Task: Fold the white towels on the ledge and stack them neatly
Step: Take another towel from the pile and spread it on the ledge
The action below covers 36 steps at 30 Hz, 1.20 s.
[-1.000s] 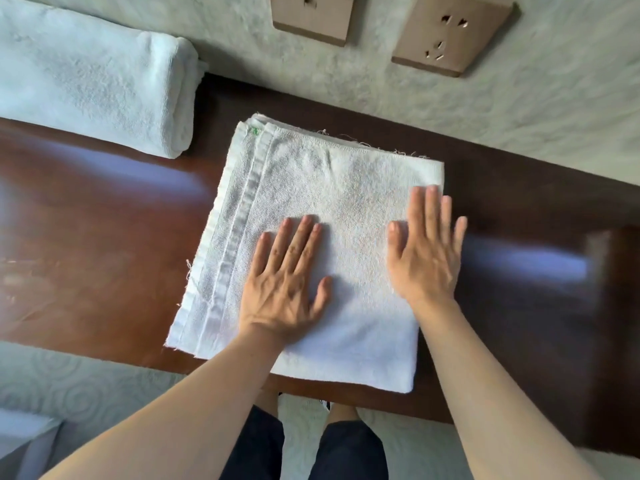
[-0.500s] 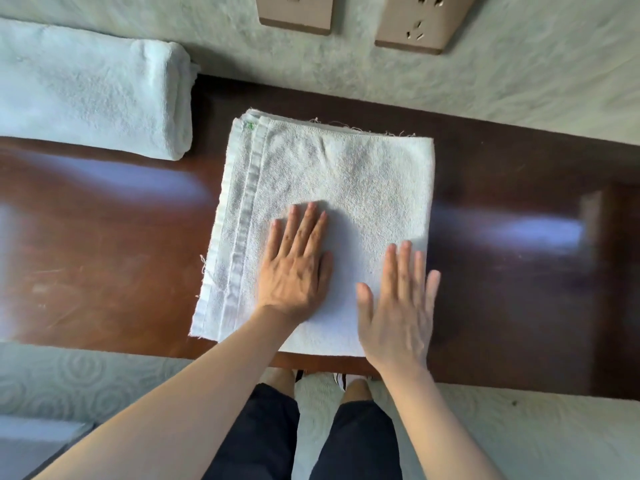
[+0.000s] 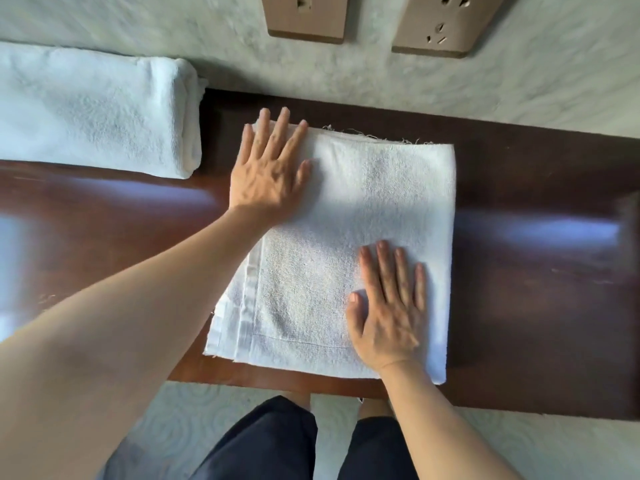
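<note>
A folded towel [image 3: 363,237] lies flat on the dark ledge [image 3: 104,220], its near edge close to the ledge's front lip. Both hands are spread flat on it, fingers extended, nothing gripped. The left hand [image 3: 268,171] is pressed on the far left corner; the right hand [image 3: 388,306] is pressed on the near right part. A second towel [image 3: 93,109], already folded, is seen well apart to the left, against the wall [image 3: 519,91].

Several slips are judged possible. The left edge shows layers stepped out of line, so if the next fold is made without squaring them, a crooked bundle is likely to result. The ledge looks polished, and the whole towel may be dragged rather than smoothed if pressure is applied sideways; pushed toward the body, it could be tipped off the front lip to the floor. Frayed threads are visible along the far edge and may be snagged by a fingertip. When the towel is lifted toward the other, the layers could be let slide apart if only the top one is caught.
</note>
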Available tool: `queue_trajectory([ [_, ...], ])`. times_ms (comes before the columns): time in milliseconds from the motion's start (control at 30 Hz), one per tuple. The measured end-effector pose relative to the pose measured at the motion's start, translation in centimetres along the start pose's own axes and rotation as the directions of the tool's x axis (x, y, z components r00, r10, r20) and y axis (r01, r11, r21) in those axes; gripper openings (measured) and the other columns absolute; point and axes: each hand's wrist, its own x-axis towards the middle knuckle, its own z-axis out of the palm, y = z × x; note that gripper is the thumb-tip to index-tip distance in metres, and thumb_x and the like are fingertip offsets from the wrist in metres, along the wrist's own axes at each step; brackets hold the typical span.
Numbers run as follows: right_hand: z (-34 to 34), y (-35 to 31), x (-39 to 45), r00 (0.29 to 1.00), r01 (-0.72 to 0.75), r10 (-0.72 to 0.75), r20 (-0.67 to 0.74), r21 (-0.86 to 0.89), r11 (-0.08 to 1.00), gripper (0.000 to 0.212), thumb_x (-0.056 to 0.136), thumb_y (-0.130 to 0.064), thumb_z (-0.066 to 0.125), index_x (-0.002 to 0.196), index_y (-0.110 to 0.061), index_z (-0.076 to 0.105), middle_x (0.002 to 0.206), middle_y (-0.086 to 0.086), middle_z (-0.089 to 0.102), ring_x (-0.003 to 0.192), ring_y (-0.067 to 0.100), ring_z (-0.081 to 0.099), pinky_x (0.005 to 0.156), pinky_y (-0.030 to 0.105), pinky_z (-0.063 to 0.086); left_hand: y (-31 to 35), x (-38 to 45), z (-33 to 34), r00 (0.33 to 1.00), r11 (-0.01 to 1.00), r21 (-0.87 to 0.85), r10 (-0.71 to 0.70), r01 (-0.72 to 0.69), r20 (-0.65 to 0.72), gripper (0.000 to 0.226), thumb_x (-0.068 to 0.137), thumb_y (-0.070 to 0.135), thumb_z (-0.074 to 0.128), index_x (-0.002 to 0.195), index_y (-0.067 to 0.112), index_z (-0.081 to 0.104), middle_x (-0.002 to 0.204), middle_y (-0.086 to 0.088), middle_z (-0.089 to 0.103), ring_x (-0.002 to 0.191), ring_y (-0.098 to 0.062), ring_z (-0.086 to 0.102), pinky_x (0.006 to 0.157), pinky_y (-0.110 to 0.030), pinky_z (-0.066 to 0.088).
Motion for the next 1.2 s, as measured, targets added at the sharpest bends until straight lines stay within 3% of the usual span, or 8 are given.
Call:
queue_trajectory([
  [133, 0.0, -0.3, 0.2, 1.000, -0.010, 0.010, 0.014, 0.011, 1.000, 0.065, 0.098, -0.040, 0.034, 0.159, -0.018, 0.026, 0.167, 0.006, 0.019, 0.155, 0.029, 0.013, 0.121, 0.059, 0.018, 1.7, -7.7, 0.7, 0.984, 0.972, -0.150, 0.173, -0.178, -0.048, 0.064, 0.099, 0.034, 0.042, 0.158, 0.013, 0.028, 0.166, -0.012, 0.019, 0.154, -0.035, 0.012, 0.124, -0.054, 0.015],
  [433, 0.1, 0.2, 0.2, 0.999, 0.034, -0.036, 0.022, 0.051, 0.998, 0.066, 0.099, -0.041, 0.040, 0.159, -0.016, 0.027, 0.167, 0.009, 0.019, 0.155, 0.032, 0.013, 0.121, 0.063, 0.012, 0.2, -24.5, 0.5, 0.917, 0.940, -0.067, 0.342, -0.336, 0.206, 0.075, 0.101, 0.058, 0.038, 0.161, 0.021, 0.015, 0.169, -0.006, 0.011, 0.156, -0.029, 0.009, 0.122, -0.054, 0.021],
  [667, -3.4, 2.8, -5.6, 0.840, 0.453, -0.441, 0.317, 0.040, 0.891, 0.081, 0.092, -0.066, 0.046, 0.160, -0.032, 0.019, 0.170, 0.001, 0.010, 0.156, 0.027, 0.005, 0.120, 0.066, 0.008, -1.3, -23.8, -0.1, 0.896, 0.900, -0.126, 0.431, -0.418, 0.109, 0.061, 0.086, 0.041, 0.061, 0.143, 0.022, 0.054, 0.159, -0.002, 0.040, 0.147, -0.028, 0.037, 0.115, -0.049, 0.036],
  [767, -4.4, 3.8, -5.9, 0.800, 0.493, -0.447, 0.400, -0.014, 0.870, 0.081, 0.089, -0.046, 0.055, 0.160, -0.036, 0.016, 0.169, 0.000, 0.014, 0.155, 0.027, 0.012, 0.120, 0.059, 0.010, -1.2, -22.2, -1.2, 0.891, 0.879, -0.180, 0.453, -0.440, 0.032, 0.039, 0.087, 0.040, 0.059, 0.119, 0.021, 0.070, 0.141, 0.003, 0.060, 0.128, -0.024, 0.060, 0.096, -0.042, 0.052],
  [867, -5.5, 4.0, -4.6, 0.833, 0.410, -0.415, 0.365, 0.096, 0.907, 0.070, 0.081, -0.027, 0.068, 0.147, -0.026, 0.046, 0.159, 0.001, 0.039, 0.147, 0.024, 0.037, 0.121, 0.045, 0.015, -1.0, -20.4, -3.4, 0.917, 0.900, -0.260, 0.385, -0.349, 0.102, 0.041, 0.086, 0.050, 0.055, 0.115, 0.028, 0.072, 0.120, 0.007, 0.073, 0.100, -0.020, 0.074, 0.079, -0.035, 0.058],
  [967, -8.5, 3.3, -2.8, 0.912, 0.103, -0.193, 0.361, 0.255, 0.961, 0.041, 0.079, -0.027, 0.072, 0.120, -0.025, 0.067, 0.124, -0.005, 0.070, 0.111, 0.018, 0.065, 0.100, 0.027, 0.043, -0.8, -17.9, -6.9, 0.929, 0.937, -0.349, 0.135, -0.007, 0.343, 0.035, 0.080, 0.069, 0.062, 0.102, 0.043, 0.070, 0.088, 0.014, 0.073, 0.080, -0.012, 0.068, 0.072, -0.030, 0.053],
  [1067, -12.6, 3.2, 0.5, 0.874, -0.121, -0.067, 0.481, 0.348, 0.930, 0.018, 0.080, -0.032, 0.071, 0.099, -0.030, 0.070, 0.083, -0.010, 0.072, 0.073, 0.012, 0.063, 0.066, 0.024, 0.048, -1.1, -14.2, -9.6, 0.862, 0.892, -0.438, 0.131, 0.113, 0.489, 0.034, 0.074, 0.069, 0.073, 0.091, 0.039, 0.072, 0.075, 0.016, 0.067, 0.074, -0.004, 0.062, 0.067, -0.025, 0.045],
  [1200, -16.3, 4.1, 6.9, 0.792, -0.089, -0.165, 0.588, 0.379, 0.921, 0.027, 0.080, -0.039, 0.072, 0.077, -0.013, 0.062, 0.057, -0.006, 0.052, 0.052, 0.011, 0.038, 0.054, 0.033, 0.034, -2.2, -9.1, -12.1, 0.803, 0.826, -0.505, 0.113, 0.251, 0.585, 0.058, 0.063, 0.081, 0.069, 0.086, 0.029, 0.075, 0.085, 0.001, 0.073, 0.086, -0.018, 0.068, 0.081, -0.041, 0.053],
])
